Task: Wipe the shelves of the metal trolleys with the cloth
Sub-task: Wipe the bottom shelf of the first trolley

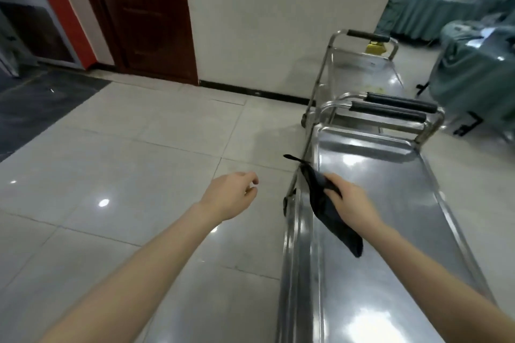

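A shiny metal trolley (pixel 390 203) stretches away from me on the right, its top shelf reflecting the lights. My right hand (pixel 351 200) grips a dark cloth (pixel 323 203) near the shelf's left rim; the cloth trails over the shelf and one end pokes past the rim. My left hand (pixel 234 192) hovers over the floor to the left of the trolley with loosely curled fingers and holds nothing. A second metal trolley (pixel 362 69) stands farther back, end to end with the first.
Black-padded handles (pixel 390 111) of the two trolleys meet in the middle. A small yellow object (pixel 375 49) sits at the far trolley's end. Tiled floor (pixel 139 147) spreads left; a dark wooden door (pixel 147 14) and white wall stand behind. Green-draped tables (pixel 479 75) fill the right.
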